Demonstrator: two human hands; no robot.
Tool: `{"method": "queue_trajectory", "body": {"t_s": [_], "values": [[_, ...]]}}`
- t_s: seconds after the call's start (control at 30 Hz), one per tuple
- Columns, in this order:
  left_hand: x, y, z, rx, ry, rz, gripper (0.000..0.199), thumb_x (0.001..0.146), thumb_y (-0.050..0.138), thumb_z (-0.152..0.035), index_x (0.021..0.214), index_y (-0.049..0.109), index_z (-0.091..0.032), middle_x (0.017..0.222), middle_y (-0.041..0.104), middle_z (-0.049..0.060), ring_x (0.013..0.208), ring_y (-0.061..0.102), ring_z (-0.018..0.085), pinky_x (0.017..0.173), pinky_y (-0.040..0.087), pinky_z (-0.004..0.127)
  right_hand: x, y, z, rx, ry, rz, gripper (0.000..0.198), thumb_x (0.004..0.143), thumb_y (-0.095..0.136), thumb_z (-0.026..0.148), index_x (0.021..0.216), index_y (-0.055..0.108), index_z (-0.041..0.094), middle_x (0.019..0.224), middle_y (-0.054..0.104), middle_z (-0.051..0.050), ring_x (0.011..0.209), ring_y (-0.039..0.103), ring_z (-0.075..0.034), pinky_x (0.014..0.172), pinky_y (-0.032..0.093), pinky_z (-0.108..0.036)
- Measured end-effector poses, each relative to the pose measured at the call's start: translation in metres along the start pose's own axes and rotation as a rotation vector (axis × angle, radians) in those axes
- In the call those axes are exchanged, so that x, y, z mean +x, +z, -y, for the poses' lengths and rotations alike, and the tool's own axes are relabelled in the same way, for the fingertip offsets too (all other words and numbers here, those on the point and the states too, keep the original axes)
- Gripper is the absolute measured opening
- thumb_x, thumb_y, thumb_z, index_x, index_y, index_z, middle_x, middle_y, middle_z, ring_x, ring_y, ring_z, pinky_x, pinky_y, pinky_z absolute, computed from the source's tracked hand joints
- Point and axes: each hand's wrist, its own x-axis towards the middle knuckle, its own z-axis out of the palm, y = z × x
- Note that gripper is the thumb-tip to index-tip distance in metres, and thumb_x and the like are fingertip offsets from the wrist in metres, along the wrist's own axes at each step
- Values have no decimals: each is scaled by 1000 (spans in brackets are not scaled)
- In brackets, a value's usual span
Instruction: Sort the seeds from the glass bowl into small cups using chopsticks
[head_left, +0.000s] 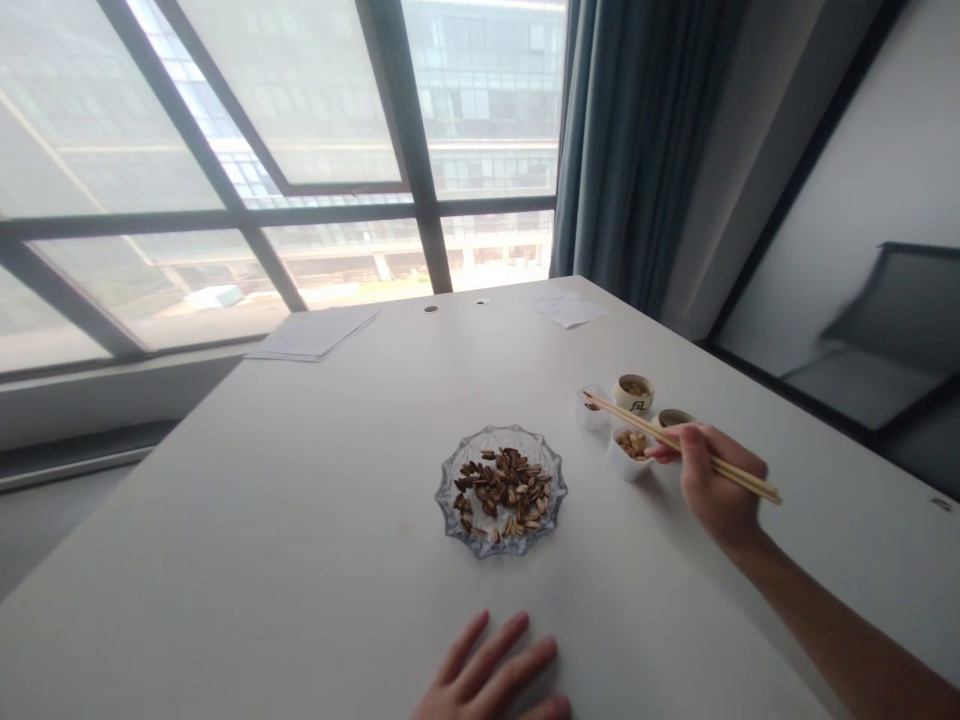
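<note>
The counter (315,480) is plain white. On it, a clear glass dish (501,489) with a cut, scalloped pattern holds seeds (504,491) striped dark brown and cream. The chopsticks (679,446) are pale tan wood. The small cups (628,452) are white, one (634,393) bearing a dark mark. The curtain (637,140) is dusky blue-green, and the window frame (405,140) is dark grey.

I am looking across a pale table (315,470) standing against a large window (285,150) with dark diagonal frames; hazy daylight is pouring in, and an office block is showing beyond it. A teal curtain (637,140) is hanging right of the window, a white wall (885,150) further right. Papers (315,333) are lying near the window.
</note>
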Motion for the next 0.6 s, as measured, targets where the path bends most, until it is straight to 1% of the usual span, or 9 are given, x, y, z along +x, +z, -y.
{"method": "queue_trajectory", "body": {"t_s": [0.13, 0.23, 0.3, 0.37, 0.43, 0.53, 0.6], "values": [[0, 4, 0, -34, -6, -72, 38, 109, 66, -44, 146, 65, -39, 164, 52, -3, 154, 46, 24, 132, 24, 49, -4, 4, 2, 125, 88, 9, 28, 100, 70, 46, 94, 78, 21, 89, 83, -8, 77, 81, -26, 78, 68, -40], [2, 0, 0, -19, -4, -9, 41, 108, 67, -43, 149, 62, -40, 165, 51, -4, 153, 46, 23, 132, 25, 47, -4, 6, 10, 220, 104, -12, 21, 98, 75, 41, 96, 80, 20, 97, 83, -7, 80, 82, -25, 81, 69, -40], [2, -2, 1, 3, -4, 4, 42, 109, 66, -43, 150, 60, -40, 165, 50, -5, 153, 47, 22, 132, 25, 46, -4, 7, 18, 302, 131, -2, 17, 96, 79, 37, 94, 81, 20, 99, 83, -7, 83, 83, -25, 83, 70, -40], [2, -4, 1, 19, -6, 10, 44, 109, 65, -43, 152, 58, -41, 165, 50, -7, 153, 48, 22, 131, 26, 46, -5, 8, 25, 389, 188, 49, 18, 94, 81, 38, 96, 82, 20, 99, 83, -8, 87, 84, -27, 85, 70, -41], [3, -5, 1, 19, -8, 20, 44, 109, 66, -43, 153, 58, -42, 165, 50, -7, 152, 49, 21, 131, 27, 46, -7, 9, 32, 473, 273, 127, 24, 95, 80, 43, 99, 83, 19, 102, 83, -10, 93, 84, -29, 86, 71, -41], [3, -6, 0, 9, -16, 19, 45, 108, 69, -39, 151, 60, -40, 162, 54, -7, 150, 52, 20, 131, 26, 44, -14, 10, 42, 538, 354, 241, 35, 99, 73, 50, 97, 84, 17, 102, 84, -12, 92, 84, -31, 80, 73, -39], [2, -5, 0, 6, -22, 21, 48, 106, 72, -36, 153, 59, -40, 162, 54, -6, 150, 51, 20, 131, 25, 44, -21, 11, 47, 525, 347, 331, 36, 99, 73, 50, 95, 84, 17, 94, 84, -13, 85, 85, -30, 72, 73, -36]]}}
